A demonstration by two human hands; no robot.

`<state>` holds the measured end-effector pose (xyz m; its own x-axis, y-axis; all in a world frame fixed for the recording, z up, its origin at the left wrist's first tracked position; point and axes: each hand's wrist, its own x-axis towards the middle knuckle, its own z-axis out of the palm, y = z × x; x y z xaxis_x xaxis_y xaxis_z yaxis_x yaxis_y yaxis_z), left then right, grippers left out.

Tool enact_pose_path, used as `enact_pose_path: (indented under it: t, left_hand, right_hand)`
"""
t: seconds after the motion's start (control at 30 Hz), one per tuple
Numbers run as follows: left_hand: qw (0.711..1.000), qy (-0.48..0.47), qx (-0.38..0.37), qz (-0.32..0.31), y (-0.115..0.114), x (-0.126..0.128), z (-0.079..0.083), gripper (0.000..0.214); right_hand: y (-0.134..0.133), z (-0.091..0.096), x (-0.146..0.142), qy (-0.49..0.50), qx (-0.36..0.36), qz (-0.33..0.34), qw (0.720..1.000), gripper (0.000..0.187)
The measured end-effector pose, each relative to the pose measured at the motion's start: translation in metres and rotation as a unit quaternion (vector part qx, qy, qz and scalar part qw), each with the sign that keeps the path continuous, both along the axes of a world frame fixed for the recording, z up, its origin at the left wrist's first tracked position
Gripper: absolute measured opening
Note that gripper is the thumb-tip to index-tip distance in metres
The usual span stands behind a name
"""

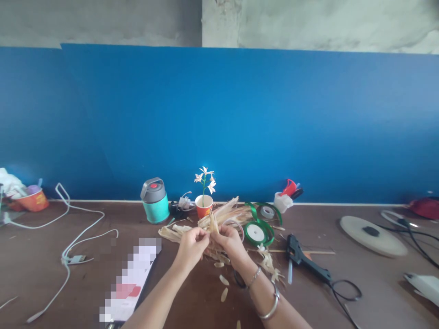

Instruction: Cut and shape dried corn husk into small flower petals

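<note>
My right hand (230,242) pinches a pale, dry strip of corn husk (213,224) that points upward. Close on its left, my left hand (192,246) is closed, its thumb and fingertips pressed together at the strip's lower end. Whether those fingers grip the strip itself is hard to make out. Behind both hands lies a pile of dried husks (228,211). Small cut petal pieces (224,294) are scattered below the hands. A husk flower on a green stem (203,187) stands upright in a paper cup (205,210) beyond the pile.
A teal jar (156,208) stands left of the cup. Green ribbon on a spool (255,233), clear tape (267,211) and a black glue gun (307,260) lie to the right. A phone (137,278) rests near my left forearm. White cables (68,246) run along the left; a blue partition (219,119) closes the back.
</note>
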<state>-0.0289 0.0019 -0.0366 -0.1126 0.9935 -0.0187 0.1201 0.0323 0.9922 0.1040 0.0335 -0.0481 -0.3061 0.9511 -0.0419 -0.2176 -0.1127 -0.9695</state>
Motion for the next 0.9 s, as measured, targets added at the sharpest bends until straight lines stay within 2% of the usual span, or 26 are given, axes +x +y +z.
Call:
enact_pose_path:
  t: [0.27, 0.43, 0.53, 0.67, 0.77, 0.9]
  left_hand:
    - [0.999, 0.022, -0.016, -0.035, 0.006, -0.007, -0.002, 0.023]
    - [0.998, 0.063, -0.006, -0.008, 0.003, -0.004, -0.004, 0.015]
    - [0.994, 0.095, 0.022, 0.050, -0.001, 0.001, -0.001, 0.009]
    - [0.983, 0.110, 0.057, 0.134, -0.002, -0.003, 0.005, 0.008]
    - [0.980, 0.079, 0.062, 0.173, 0.001, -0.014, 0.007, 0.006]
    - [0.978, -0.005, 0.048, 0.204, 0.010, -0.025, 0.003, 0.016]
  right_hand:
    - [0.003, 0.002, 0.005, -0.013, 0.011, 0.013, 1.000, 0.032]
    - [0.001, 0.001, 0.000, -0.051, 0.028, 0.000, 0.998, 0.029]
    - [-0.001, -0.001, -0.007, -0.087, 0.054, -0.051, 0.993, 0.022]
    - [-0.002, -0.001, -0.008, -0.133, 0.087, -0.155, 0.975, 0.014]
    - [0.000, 0.002, -0.003, -0.150, 0.101, -0.226, 0.957, 0.013]
    - [0.006, -0.001, 0.005, -0.159, 0.097, -0.280, 0.942, 0.014]
